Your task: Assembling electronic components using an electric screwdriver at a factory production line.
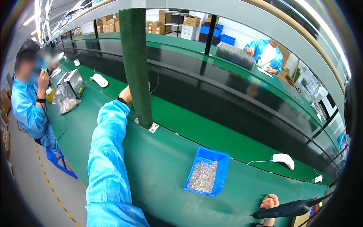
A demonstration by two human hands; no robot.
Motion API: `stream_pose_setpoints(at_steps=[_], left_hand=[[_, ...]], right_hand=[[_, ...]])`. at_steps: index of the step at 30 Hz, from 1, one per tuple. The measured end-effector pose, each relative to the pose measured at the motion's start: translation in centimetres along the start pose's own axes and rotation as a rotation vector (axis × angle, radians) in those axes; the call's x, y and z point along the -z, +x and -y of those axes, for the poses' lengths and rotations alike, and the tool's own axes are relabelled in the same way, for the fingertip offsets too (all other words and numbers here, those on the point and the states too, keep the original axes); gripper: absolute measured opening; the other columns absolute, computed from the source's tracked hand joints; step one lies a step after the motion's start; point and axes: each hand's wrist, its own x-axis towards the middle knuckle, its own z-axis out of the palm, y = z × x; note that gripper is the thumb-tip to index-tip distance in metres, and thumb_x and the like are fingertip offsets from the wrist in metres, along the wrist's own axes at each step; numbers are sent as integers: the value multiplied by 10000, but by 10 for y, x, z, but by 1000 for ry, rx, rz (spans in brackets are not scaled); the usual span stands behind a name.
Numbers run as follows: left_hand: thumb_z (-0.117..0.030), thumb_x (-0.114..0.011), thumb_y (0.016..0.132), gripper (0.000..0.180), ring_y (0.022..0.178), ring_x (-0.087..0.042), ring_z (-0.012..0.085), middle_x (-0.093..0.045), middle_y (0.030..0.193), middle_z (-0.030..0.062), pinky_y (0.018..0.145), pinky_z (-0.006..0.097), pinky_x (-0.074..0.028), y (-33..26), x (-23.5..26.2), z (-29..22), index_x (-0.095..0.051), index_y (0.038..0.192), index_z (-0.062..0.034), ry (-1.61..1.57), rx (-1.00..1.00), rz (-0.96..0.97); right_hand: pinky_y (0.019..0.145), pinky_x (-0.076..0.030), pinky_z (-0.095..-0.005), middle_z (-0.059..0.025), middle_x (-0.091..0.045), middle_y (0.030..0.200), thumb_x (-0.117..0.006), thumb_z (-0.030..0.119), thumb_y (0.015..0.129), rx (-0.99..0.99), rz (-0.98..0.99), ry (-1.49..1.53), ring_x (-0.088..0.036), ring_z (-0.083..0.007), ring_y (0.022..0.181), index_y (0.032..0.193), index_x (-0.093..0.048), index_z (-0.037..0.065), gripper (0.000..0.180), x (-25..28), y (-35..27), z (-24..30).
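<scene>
My left arm, in a blue sleeve, stretches forward over the green workbench (pixel 159 170). My left hand (pixel 125 95) is beside the green post (pixel 135 64), which hides its fingers. A pale edge and a thin cord show just past the post; I cannot tell whether the hand touches them. At the lower right, my right hand (pixel 269 201) is low over the bench with its fingers curled in. A black electric screwdriver (pixel 285 209) hangs across in front of its wrist. Between my hands sits a blue bin (pixel 224 170) holding many small metal pieces (pixel 203 176).
A white curved device (pixel 283 160) with a cord lies right of the bin; another (pixel 99 80) is farther left. A dark conveyor belt (pixel 211 98) runs behind. At left a co-worker (pixel 28 98) sits near a plastic bag (pixel 67 102); another person (pixel 266 56) works across the belt.
</scene>
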Motion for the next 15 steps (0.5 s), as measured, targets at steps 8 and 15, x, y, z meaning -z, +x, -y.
stream_pose_setpoints(at_steps=[8, 15], left_hand=[[-145, -565, 784, 213, 881, -572, 244, -596, 937, 132, 736, 348, -439, 12, 98, -2, -581, 954, -19, -1006, 430, -37], [-168, -565, 816, 245, 822, -516, 289, -530, 898, 154, 732, 364, -405, -136, 94, 55, -534, 991, 2, -447, 1063, -585]], right_hand=[[559, -460, -295, -102, -578, 668, -527, 227, 862, 96, -145, 30, -542, -167, 579, 1041, -442, 46, 268, -17, -15, 17], [840, -446, -383, -222, -444, 1192, -604, 464, 756, 270, 214, 254, -536, -318, 994, 1340, -231, 110, 778, -78, -9, 97]])
